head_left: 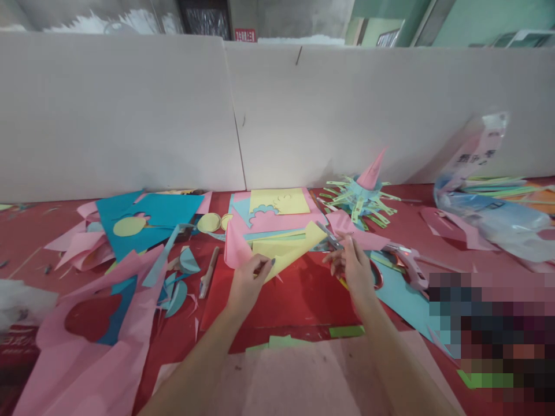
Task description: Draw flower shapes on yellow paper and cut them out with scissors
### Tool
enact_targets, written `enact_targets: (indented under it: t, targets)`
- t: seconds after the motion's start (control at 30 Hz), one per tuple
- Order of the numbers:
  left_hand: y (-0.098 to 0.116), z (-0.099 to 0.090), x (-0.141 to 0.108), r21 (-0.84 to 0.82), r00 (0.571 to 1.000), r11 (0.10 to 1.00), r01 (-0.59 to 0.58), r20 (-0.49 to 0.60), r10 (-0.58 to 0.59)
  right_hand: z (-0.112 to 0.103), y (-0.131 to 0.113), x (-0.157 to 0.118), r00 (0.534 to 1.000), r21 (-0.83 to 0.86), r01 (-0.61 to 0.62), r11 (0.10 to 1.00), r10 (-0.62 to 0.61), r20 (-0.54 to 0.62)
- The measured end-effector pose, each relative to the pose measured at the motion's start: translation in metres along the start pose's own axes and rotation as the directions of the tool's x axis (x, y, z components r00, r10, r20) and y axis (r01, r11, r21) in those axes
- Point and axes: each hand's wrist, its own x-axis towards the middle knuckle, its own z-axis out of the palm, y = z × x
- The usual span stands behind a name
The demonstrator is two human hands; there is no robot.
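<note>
My left hand (251, 277) pinches the near edge of a folded piece of yellow paper (297, 251), which slants up to the right. In my right hand (355, 268) is a pair of scissors (332, 237), its blades pointing up and left beside the paper's upper right corner. A red-and-dark handle loop shows past the wrist. Whether the blades touch the paper I cannot tell. Just behind my left hand stands a pink paper cone (235, 245). Below both hands lies a red sheet (312, 289).
At the back stands a pink-tipped paper model (368, 179) with green strips. Pink scraps (139, 277), blue paper (169, 211) and a cutter (209, 271) lie left. A pink glue gun (414, 266) and plastic bag (498, 219) lie right. A white panel (130, 115) borders the table.
</note>
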Motion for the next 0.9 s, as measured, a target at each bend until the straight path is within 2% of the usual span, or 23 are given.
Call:
enact_targets:
  t: [0.27, 0.47, 0.63, 0.73, 0.9]
  targets:
    - [-0.001, 0.0, 0.0, -0.014, 1.0, 1.0, -0.009, 0.017, 0.009, 0.002, 0.001, 0.001, 1.0, 0.001, -0.007, 1.0, 0.007, -0.011]
    - [-0.003, 0.002, 0.0, -0.027, 0.997, 1.0, -0.006, 0.074, 0.008, 0.004, -0.004, -0.002, 1.0, 0.01, -0.014, 1.0, 0.014, 0.018]
    - [-0.007, 0.006, -0.001, -0.048, 0.996, 0.999, -0.002, 0.09, 0.006, 0.003, 0.005, 0.001, 0.998, -0.012, -0.065, 0.998, 0.065, 0.016]
    - [-0.008, 0.007, -0.001, -0.071, 0.996, 0.997, 0.012, 0.09, -0.006, 0.001, 0.009, 0.003, 0.997, -0.074, -0.077, 0.994, 0.077, -0.011]
    - [-0.006, 0.007, -0.001, -0.153, 0.991, 0.987, 0.053, 0.134, -0.032, -0.004, 0.006, 0.001, 0.993, -0.293, -0.033, 0.956, -0.002, -0.119]
